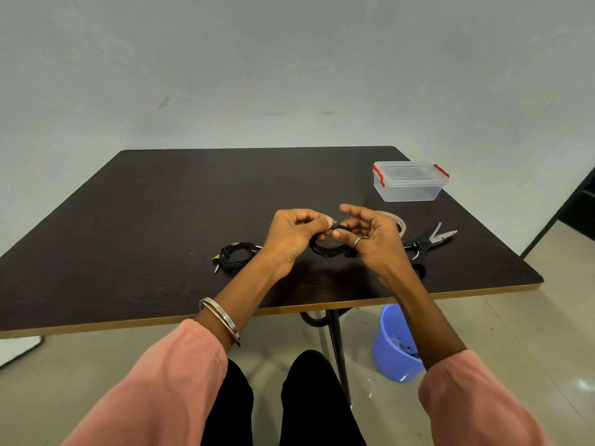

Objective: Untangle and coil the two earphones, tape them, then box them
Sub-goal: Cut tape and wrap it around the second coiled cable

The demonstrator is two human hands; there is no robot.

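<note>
pink sleeves fill the lower corners of the frame, with black trousers between them at the bottom centre. a metal bangle (222, 320) sits on the left wrist just above the cuff. low and right of centre, on the floor beneath the table edge, stands a blue bucket (394, 347) with bits of scrap inside.

above the near edge of the dark table (145, 220), at the middle of the frame, both hands meet over a coiled black earphone (326, 247). the left hand (289, 235) has its fingers curled in and pinches the top of the coil between thumb and fingertips. the right hand (370, 238), a ring on one finger, grips the same coil with thumb and lower fingers, while its forefinger points up and away. whether tape is already on this coil cannot be told; a small pale patch shows at the pinch.

left of the hands, a second black earphone (236, 254) lies coiled on the table, its plug at the lower left of the bundle.

right of the hands, partly hidden behind the right one, lies a roll of clear tape (399, 225), and just beyond it to the right, black-handled scissors (429, 241), blades apart.

farther back, in the upper right part of the tabletop, stands a clear plastic box (410, 181) with red clips and its lid on.
</note>
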